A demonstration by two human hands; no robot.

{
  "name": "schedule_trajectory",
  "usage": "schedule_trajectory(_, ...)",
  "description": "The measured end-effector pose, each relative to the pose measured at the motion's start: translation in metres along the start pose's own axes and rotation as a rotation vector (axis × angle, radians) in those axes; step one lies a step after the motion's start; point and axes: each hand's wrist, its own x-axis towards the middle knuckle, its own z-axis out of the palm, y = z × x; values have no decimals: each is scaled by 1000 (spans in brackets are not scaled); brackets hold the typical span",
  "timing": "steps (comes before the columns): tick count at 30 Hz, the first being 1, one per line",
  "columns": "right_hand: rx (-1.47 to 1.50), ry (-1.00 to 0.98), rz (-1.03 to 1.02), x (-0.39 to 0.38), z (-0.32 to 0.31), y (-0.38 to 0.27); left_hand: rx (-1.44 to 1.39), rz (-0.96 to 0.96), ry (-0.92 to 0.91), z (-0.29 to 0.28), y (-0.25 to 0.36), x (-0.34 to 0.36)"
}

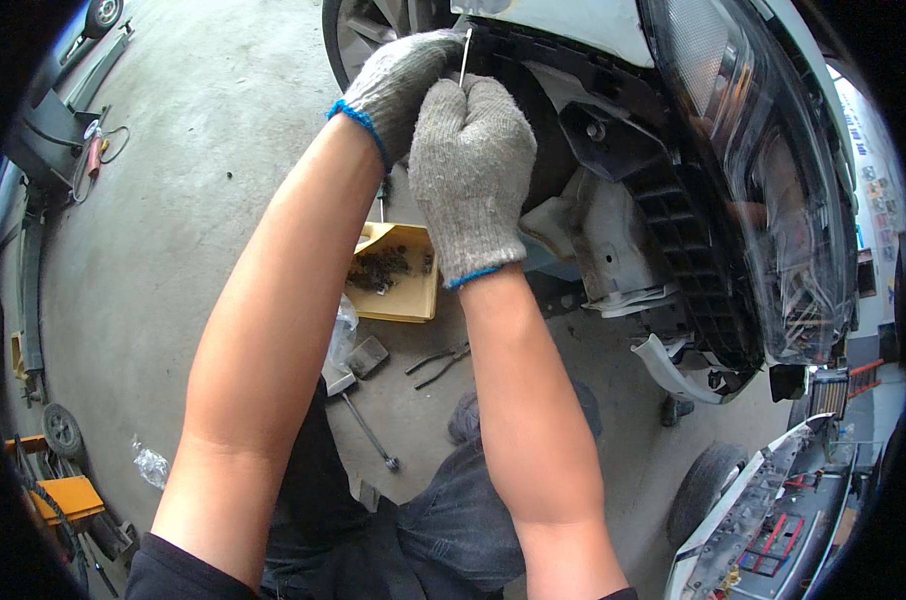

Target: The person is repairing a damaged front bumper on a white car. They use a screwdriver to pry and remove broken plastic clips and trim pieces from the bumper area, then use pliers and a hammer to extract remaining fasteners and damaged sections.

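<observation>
Plainly lettered, a white poster [856, 135] at far right: blue characters above, small coloured patches below, too small and slanted to make out.

Rod [465, 62]: thin, bright metal, standing out of the right hand [473, 165] near a corner of a pale body panel [573, 25]. Long axis almost straight up the view, upper end leaning slightly right and pointing away from the worker's dark jeans [453, 510]. Whether its tip touches the bodywork, cannot tell. Lower end hidden in the grip.

Right hand: closed, thumb and forefinger pinching the rod. Left hand [403, 85]: just beside it, fingers out of sight; cannot tell whether they grip anything. Grey knit gloves on both, blue cuffs [359, 132].

Edges: wheel [348, 45] close by the left hand. Headlight [748, 180] well to the right. Between headlight and right hand, a dark bracket [613, 140] juts into the open bodywork. Room to the left, over concrete floor [153, 280]. Nearer the jeans than the hands, a yellow box [413, 297] with dark debris [378, 268]; nearer again, pliers [438, 367], handles apart.
</observation>
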Motion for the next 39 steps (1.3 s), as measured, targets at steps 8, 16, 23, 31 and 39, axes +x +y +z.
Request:
schedule_trajectory(8, 24, -11, -81, -2, -17, 3, 95, 264, 7, 14, -8, 2)
schedule_trajectory(16, 44, 63, -200, 1, -13, 8, 166, 296, 33, 11, -5, 10)
schedule_trajectory(23, 44, 31, -171, -1, -8, 8, 83, 277, -112, 0, -5, 12)
schedule_trajectory(31, 37, 37, -182, -3, -11, 4, -13, -26, -77, 5, -5, -5)
schedule_trajectory(39, -3, 28, -170, -5, -16, 8, -1, 12, -200, 1, -18, -2)
